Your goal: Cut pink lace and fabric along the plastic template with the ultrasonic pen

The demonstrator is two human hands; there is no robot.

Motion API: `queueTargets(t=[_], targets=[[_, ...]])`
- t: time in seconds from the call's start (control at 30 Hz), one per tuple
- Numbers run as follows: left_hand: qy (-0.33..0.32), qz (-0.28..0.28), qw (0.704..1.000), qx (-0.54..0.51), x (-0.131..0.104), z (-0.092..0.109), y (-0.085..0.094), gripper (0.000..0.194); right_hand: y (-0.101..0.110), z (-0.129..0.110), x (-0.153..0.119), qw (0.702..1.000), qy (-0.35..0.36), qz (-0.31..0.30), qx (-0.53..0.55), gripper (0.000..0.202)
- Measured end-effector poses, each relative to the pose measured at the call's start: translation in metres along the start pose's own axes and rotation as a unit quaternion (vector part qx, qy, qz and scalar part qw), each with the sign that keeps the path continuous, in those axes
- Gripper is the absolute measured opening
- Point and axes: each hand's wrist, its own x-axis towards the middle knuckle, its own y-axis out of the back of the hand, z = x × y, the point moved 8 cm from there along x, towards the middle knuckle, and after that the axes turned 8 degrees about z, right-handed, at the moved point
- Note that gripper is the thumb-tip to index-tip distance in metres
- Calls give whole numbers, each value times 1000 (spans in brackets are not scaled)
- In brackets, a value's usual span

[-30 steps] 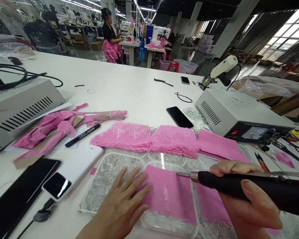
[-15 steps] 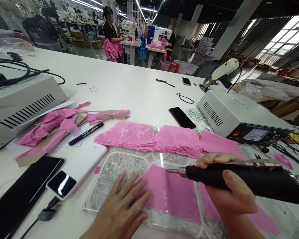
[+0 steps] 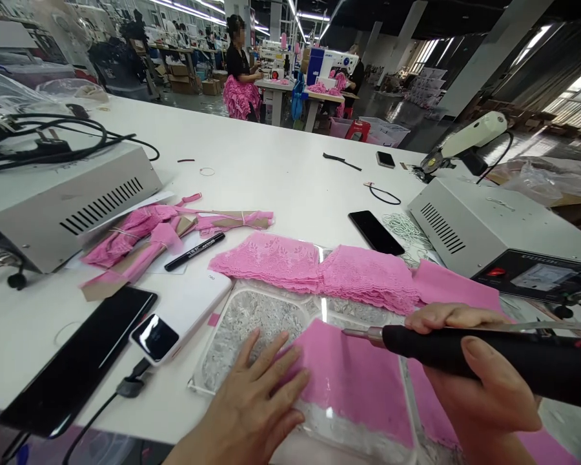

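Observation:
My left hand [image 3: 256, 400] lies with its fingers spread over the clear plastic template [image 3: 249, 290], its fingertips at the left edge of a pink fabric piece [image 3: 353, 387]. My right hand [image 3: 484, 381] is wrapped round a thick black hand tool with a narrow metal tip [image 3: 465, 342]. The tool lies nearly level, its tip at the upper part of the pink fabric piece; whether it touches, I cannot tell. Just beyond the template's compartments are two stacks of pink lace pieces, a left stack [image 3: 271, 261] and a right stack [image 3: 368, 278].
Grey metal boxes flank the work: a left box [image 3: 77, 200] and a right box [image 3: 503, 226] with a meter. Around lie a black marker [image 3: 194, 252], a phone [image 3: 376, 232], a white power bank [image 3: 193, 310] and bundled pink garments [image 3: 140, 232]. A co-worker [image 3: 239, 64] sits beyond the table.
The whole view has shifted, so the table and both hands appear farther right. The hands and the tool keep nearly the same place on the template and the pink fabric.

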Motion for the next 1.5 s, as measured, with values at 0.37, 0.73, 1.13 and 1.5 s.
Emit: queueTargets(t=[0.37,0.73,1.13,1.5], targets=[[28,27,999,-24,-22,-3,16,32,-43,3,-10,996,-60,-63,29,16],[32,26,999,-20,-24,-3,16,33,-58,9,-13,993,-64,-87,51,16],[38,4,999,-24,-24,-4,14,36,-63,10,-17,993,-59,-94,44,13],[62,-31,996,-58,-31,-4,15,44,-63,8,-19,993,-62,-93,31,14]])
